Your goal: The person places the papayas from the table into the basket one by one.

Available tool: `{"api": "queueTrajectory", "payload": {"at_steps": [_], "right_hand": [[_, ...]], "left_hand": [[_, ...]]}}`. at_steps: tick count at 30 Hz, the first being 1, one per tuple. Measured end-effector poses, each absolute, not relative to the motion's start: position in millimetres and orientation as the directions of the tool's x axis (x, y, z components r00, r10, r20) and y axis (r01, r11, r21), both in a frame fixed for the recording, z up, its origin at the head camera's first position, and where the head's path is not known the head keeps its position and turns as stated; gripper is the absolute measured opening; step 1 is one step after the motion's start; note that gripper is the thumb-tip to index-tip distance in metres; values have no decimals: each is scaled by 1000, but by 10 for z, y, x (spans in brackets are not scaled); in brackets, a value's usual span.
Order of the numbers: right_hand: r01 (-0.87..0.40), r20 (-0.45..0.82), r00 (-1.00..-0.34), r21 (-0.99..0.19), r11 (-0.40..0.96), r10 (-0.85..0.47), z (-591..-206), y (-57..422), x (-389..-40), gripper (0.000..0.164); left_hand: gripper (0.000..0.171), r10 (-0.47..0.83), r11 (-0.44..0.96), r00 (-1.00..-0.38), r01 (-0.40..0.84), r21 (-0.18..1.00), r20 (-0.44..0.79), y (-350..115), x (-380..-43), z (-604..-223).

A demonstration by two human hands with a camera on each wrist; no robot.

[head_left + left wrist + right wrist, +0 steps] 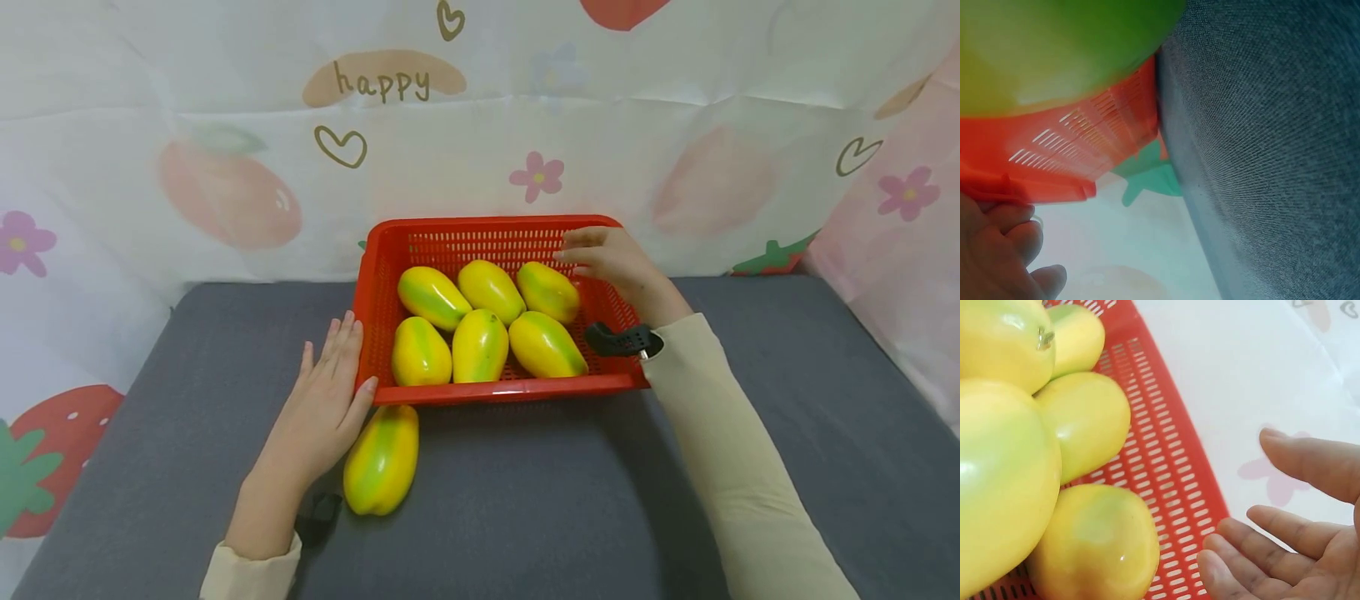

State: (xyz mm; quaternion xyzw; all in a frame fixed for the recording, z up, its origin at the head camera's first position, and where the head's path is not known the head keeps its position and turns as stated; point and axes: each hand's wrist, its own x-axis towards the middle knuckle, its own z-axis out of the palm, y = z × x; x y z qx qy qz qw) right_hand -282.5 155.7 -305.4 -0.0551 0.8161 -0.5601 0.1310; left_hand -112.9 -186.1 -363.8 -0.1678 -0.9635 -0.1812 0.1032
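A red plastic basket (517, 389) with slotted walls holds several yellow-green papayas (480, 346), lying in two rough rows. My left hand (318, 404) rests against the basket's left side, its fingers straight along the rim. Beside that hand's thumb, one papaya (381, 462) lies outside, just in front of the basket's front left corner. Over the back right part of the basket is my right hand (618, 265), fingers spread and relaxed, holding nothing. In the right wrist view, its fingers (1272, 562) are apart from the nearest papaya (1100, 540).
The basket stands on a grey cloth-covered table (517, 500), toward its back edge. Behind it hangs a pale printed curtain (465, 175) with fruit, flowers and hearts. Dark bands (618, 340) are worn on the wrists.
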Motion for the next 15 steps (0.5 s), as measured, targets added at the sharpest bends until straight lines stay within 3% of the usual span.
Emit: {"api": "queueTrajectory", "payload": {"at_steps": [15], "right_hand": [[-29, -72, -945, -953, 302, -320, -2975, 1506, -2412, 48]], "left_hand": [[71, 284, 878, -923, 359, 317, 260, -1883, -1142, -3651]]}}
